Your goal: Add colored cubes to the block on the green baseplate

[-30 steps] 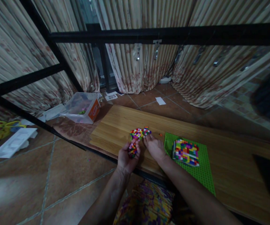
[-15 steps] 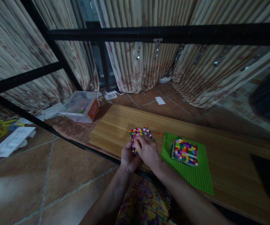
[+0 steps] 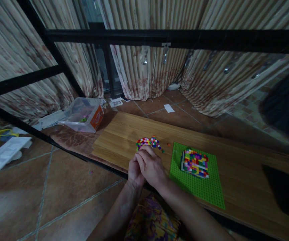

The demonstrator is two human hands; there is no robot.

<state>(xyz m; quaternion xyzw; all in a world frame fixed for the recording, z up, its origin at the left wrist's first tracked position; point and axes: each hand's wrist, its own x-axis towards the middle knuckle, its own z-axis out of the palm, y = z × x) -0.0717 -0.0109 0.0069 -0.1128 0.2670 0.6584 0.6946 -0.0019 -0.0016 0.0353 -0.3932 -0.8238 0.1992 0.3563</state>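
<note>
Close to the table's front edge my left hand [image 3: 135, 172] and my right hand [image 3: 152, 165] are pressed together, right over left. Both have their fingers curled in; whatever lies between them, if anything, is hidden. Just beyond the fingertips spreads a loose pile of small coloured toy bricks [image 3: 147, 141]. To the right, a green studded baseplate [image 3: 197, 190] lies flat on the wooden tabletop [image 3: 119, 134]. On it stands a block built from many multicoloured bricks [image 3: 195, 163]. One orange brick [image 3: 168, 144] sits alone between pile and baseplate.
A clear plastic box [image 3: 81, 113] with an orange label and some bricks inside stands left of the board. A dark flat object [image 3: 283, 190] lies at the table's right end. Black metal bars [image 3: 144, 36] cross in front of the curtains. White packaging [image 3: 6, 152] rests on the tiled floor.
My hands have drawn back slightly from the brick pile and closed together, so more of the pile shows. The view has shifted a little; the baseplate and its block stay put.
</note>
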